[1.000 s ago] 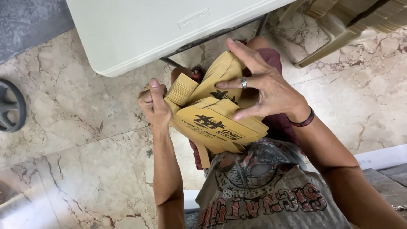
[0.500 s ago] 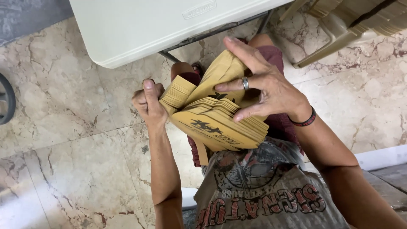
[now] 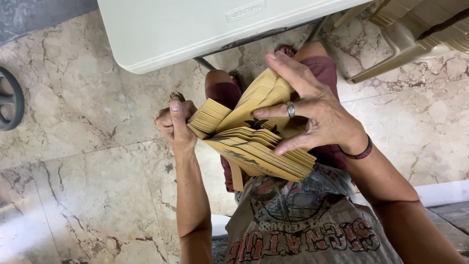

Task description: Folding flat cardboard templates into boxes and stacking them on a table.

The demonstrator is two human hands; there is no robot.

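Observation:
A thick stack of flat yellow-brown paper bags with black print is held over my lap. My left hand grips the stack's left end, thumb up along its edge. My right hand, with a ring and a dark wristband, lies spread over the top of the stack, its fingers fanning the bags apart so that a gap opens in the middle. A loose paper strip hangs below the stack.
A white folding table juts in from the top, its metal leg just beyond my knees. Marble floor tiles spread to the left. A dark wheel sits at the left edge. A beige plastic chair with more stacked paper stands top right.
The stack has tipped flatter and the bags fan open wider under my right fingers. My left hand has shifted slightly, and the printed top bag now lies more edge-on.

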